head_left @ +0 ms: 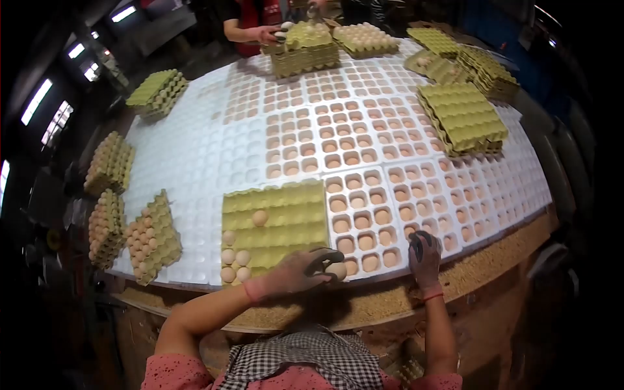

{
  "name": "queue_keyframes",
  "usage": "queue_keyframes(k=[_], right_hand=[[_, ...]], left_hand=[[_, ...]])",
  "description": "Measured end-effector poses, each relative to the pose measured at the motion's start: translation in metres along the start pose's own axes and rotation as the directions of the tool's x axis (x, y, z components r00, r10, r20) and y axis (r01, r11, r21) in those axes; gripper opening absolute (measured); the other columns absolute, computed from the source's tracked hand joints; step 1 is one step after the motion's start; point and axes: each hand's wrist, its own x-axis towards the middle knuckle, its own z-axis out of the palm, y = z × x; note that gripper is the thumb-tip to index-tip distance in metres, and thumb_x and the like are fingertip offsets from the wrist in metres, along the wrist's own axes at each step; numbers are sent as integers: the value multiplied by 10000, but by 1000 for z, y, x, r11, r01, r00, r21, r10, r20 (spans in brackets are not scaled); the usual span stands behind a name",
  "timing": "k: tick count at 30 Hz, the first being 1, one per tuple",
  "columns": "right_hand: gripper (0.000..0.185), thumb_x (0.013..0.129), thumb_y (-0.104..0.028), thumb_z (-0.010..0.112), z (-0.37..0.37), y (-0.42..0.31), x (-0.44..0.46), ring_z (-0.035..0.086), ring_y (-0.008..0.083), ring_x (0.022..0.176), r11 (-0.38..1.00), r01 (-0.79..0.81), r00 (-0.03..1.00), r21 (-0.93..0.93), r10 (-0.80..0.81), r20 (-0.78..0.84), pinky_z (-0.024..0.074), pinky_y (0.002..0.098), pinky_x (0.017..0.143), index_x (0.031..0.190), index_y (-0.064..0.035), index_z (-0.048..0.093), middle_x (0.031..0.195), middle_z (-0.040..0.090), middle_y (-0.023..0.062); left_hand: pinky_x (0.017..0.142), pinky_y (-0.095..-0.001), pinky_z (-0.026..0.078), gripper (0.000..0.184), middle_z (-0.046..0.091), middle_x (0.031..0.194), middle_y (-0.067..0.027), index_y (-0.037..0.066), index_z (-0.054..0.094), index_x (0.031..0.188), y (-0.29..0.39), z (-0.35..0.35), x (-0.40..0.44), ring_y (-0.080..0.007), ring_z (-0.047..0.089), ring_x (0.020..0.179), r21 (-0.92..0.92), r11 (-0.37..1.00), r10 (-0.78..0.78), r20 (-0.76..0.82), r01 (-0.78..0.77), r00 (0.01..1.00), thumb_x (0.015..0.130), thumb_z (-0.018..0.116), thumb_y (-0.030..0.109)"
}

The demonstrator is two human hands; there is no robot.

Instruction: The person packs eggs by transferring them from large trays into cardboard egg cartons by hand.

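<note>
My left hand (296, 272), in a thin glove with dark fingertips, is closed around a pale egg (336, 271). It is over the right front corner of a yellow-green egg tray (286, 224), near the front row of a white foam tray (359, 247). Several eggs (242, 258) stay in the egg tray's left front corner, and a single egg (260, 218) sits farther back. My right hand (426, 260), gloved too, reaches down over another foam tray (419, 175) with its fingers curled. What is under those fingertips is hidden.
Foam trays with eggs in their cells cover the table's middle and right. Stacked egg trays (463, 117) stand at right, and egg-filled trays (107, 227) line the left edge. Across the table, a person's hand (266, 34) touches a tray stack (305, 58).
</note>
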Motion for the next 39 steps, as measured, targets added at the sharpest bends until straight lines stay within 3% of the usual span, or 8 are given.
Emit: queue_keyframes(k=[7,11,17,21,25,27,35,39], right_hand=[[454,770,-66,666,3,-15,-43,448,459,1213,987,-51,997,151,58,-42,383,569,1021,1204,-29,537,1241,517,230],[438,786,-69,641,3,-68,-57,467,463,1186,968,-48,999,247,52,-10,400,553,991,1207,-29,530,1244,520,232],[460,778,-83,642,10,-143,-77,491,449,1170,957,-27,992,289,-11,128,419,528,978,1226,-35,546,1259,536,227],[462,772,-108,701,32,-220,-66,520,438,1125,946,17,987,325,-68,144,438,503,962,1210,-44,568,1205,560,221],[512,771,-130,742,63,-310,-20,521,404,1142,916,240,880,321,-344,326,448,479,962,1248,-70,566,1283,524,197],[499,778,-201,750,83,-353,-9,484,379,1197,877,414,767,244,-480,425,420,478,994,1244,-128,588,1329,502,163],[339,879,-303,620,119,-355,-25,487,326,1208,790,612,638,26,-513,575,423,461,969,1200,-192,612,1303,508,100],[370,844,-228,674,122,-356,-23,544,323,1127,833,547,693,78,-504,515,466,442,931,1203,-168,613,1251,525,120]], left_hand=[[858,-291,545,459,629,1229,-94,44,574,1310,-87,-114,27,-164,641,996,16,994,-68,-670,105,739,861,668,34],[947,-377,489,431,617,1243,-119,108,617,1253,-170,-163,57,-295,619,1099,318,808,-178,-671,497,720,863,671,284],[946,-408,483,379,602,1238,-155,124,612,1242,-216,-193,66,-332,605,1104,232,883,-79,-784,409,615,902,634,290],[1024,-424,435,520,496,1396,-210,84,477,1403,-269,-205,52,-386,497,1270,363,839,-210,-474,406,855,974,555,368],[979,-441,463,506,546,1326,-204,29,464,1385,-246,-212,-2,-365,562,1182,290,954,248,-635,-71,732,978,556,315],[889,-396,520,457,584,1283,-174,33,479,1373,-214,-204,-51,-315,638,1048,5,988,120,-642,-152,757,966,589,210],[940,-410,506,584,535,1315,-167,156,440,1448,-217,-121,-139,-314,586,1116,422,900,308,-437,-110,845,897,632,164],[1017,-444,443,474,563,1299,-139,158,544,1338,-201,-116,-120,-316,543,1157,552,833,72,-184,42,980,882,630,253]])
